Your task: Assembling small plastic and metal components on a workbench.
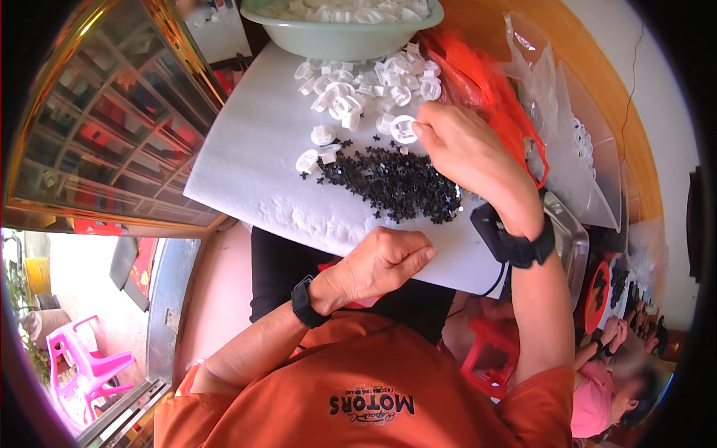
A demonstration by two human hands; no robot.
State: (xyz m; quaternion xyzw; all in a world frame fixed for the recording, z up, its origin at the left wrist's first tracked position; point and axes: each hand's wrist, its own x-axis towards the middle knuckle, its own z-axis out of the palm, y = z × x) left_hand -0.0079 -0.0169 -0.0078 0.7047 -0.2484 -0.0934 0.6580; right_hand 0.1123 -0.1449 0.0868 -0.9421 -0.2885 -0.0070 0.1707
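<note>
My right hand [467, 149] reaches over the white tabletop and pinches a round white plastic part [403, 130] between thumb and fingers. Just below it spreads a heap of small black cross-shaped pieces [388, 183]. My left hand [385, 261] is closed near the table's front edge, thumb against the curled fingers; whatever it may hold is hidden. A pile of similar white plastic parts [343, 93] lies beyond the black heap. Two or so loose white parts [307, 160] rest at the heap's left side.
A pale green basin [336, 39] full of white parts stands at the far edge. On the right are a red plastic bag [478, 82], a clear bin [590, 157] and a metal tray [569, 235]. A red stool [493, 355] stands below; another person [597, 396] sits at lower right.
</note>
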